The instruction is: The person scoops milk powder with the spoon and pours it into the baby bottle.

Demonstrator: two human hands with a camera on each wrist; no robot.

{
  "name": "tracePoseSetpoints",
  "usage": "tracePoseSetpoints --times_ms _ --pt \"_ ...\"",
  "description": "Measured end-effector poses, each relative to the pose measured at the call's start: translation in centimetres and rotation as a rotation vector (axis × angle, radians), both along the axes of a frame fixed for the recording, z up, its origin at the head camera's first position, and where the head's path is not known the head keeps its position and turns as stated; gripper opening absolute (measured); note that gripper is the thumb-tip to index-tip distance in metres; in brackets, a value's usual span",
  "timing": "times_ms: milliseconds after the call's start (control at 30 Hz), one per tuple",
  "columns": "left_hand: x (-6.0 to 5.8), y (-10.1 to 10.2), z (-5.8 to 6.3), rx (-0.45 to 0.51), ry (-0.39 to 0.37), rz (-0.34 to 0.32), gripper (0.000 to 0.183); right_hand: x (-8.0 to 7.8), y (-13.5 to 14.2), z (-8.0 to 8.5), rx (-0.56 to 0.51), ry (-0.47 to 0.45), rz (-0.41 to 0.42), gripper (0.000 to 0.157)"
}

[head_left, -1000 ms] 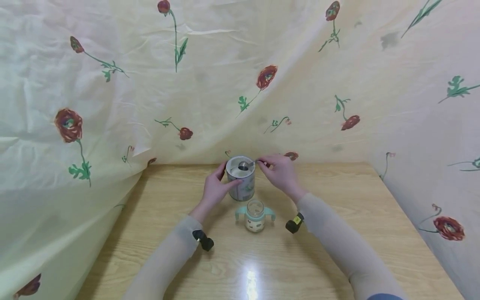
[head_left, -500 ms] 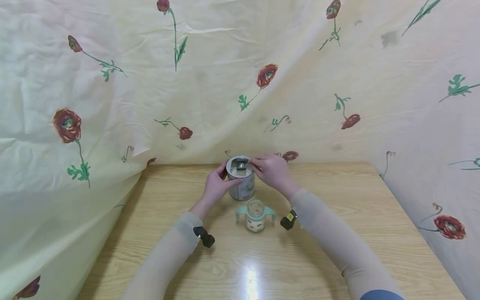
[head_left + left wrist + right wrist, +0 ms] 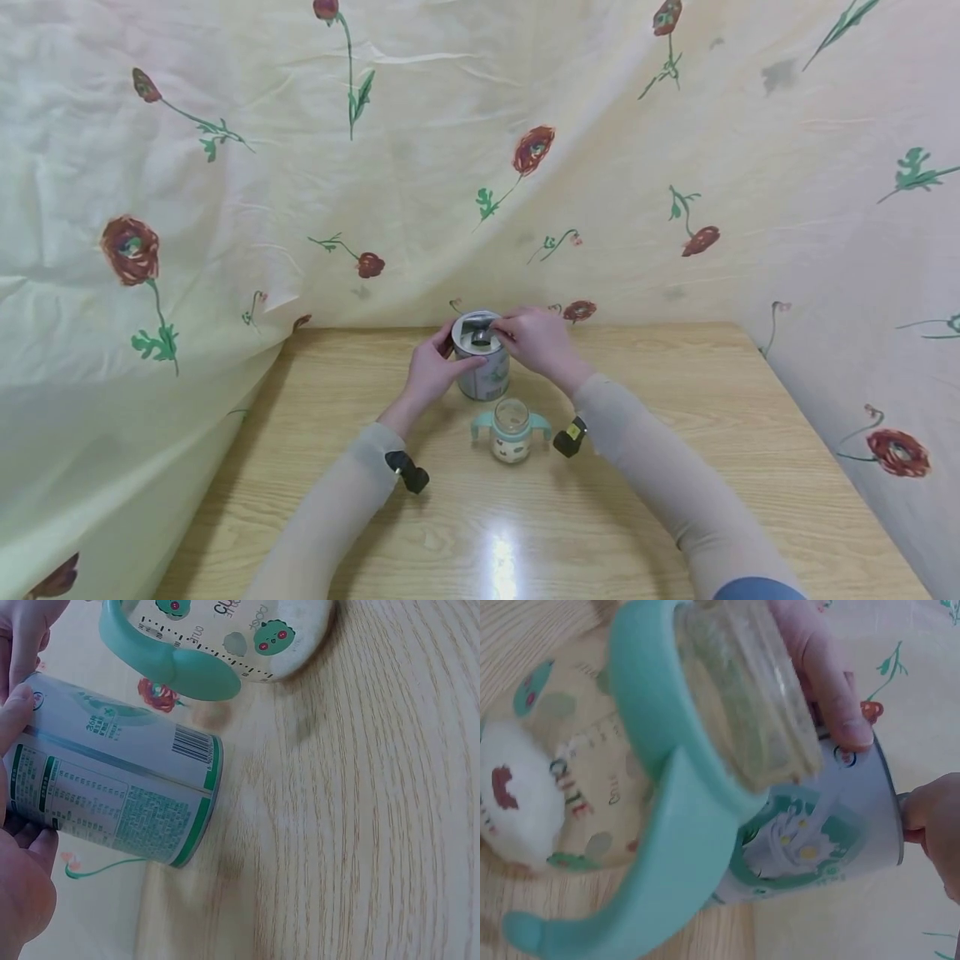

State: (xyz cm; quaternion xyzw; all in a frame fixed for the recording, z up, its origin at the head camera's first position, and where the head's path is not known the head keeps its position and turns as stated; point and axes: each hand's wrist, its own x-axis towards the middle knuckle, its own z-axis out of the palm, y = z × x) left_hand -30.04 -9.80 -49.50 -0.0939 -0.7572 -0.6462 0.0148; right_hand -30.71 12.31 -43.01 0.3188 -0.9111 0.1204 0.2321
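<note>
A milk powder can (image 3: 483, 381), its top uncovered, stands on the table at the far middle. My left hand (image 3: 433, 372) grips its side, the thumb across the front near the rim. With thumb and fingers, my right hand (image 3: 542, 340) pinches the handle of a metal spoon (image 3: 480, 337), whose bowl is inside the can's opening. In front of the can stands a baby bottle (image 3: 511, 446) without its top, upright, with two mint-green handles (image 3: 667, 862). White powder (image 3: 525, 799) lies in the bottom of the bottle. Printed text and a barcode (image 3: 193, 742) cover the can's side.
The wooden table (image 3: 360, 517) carries the can and bottle. A cream cloth with red flowers (image 3: 450, 167) hangs behind the table's far edge and along both sides. Black wrist cameras (image 3: 408, 473) sit on both sleeves, the right one close to the bottle's handle.
My right hand has moved left over the can, and the spoon's bowl has gone from above the rim down into the opening. My left hand keeps its grip; the bottle stays put.
</note>
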Motion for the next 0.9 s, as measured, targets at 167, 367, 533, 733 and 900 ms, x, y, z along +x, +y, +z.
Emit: tracePoseSetpoints --times_ms 167,367,533,733,900 --pt "-0.1 -0.1 0.0 -0.012 0.017 -0.001 0.102 0.1 -0.5 0.3 0.035 -0.064 0.015 0.017" --pt "-0.1 -0.1 -0.1 -0.013 0.032 -0.006 0.099 0.7 -1.0 0.7 0.021 -0.128 0.028 0.016" --pt "-0.1 -0.1 -0.1 -0.028 0.036 -0.006 0.099 1.0 -1.5 1.0 -0.007 -0.183 0.031 0.014" --pt "-0.1 -0.1 -0.1 -0.041 0.029 -0.006 0.099 1.1 -1.8 1.2 -0.126 -0.305 -0.009 0.014" --pt "-0.2 -0.2 -0.2 -0.038 0.042 -0.006 0.097 1.3 -1.6 1.1 -0.300 -0.430 -0.083 0.017"
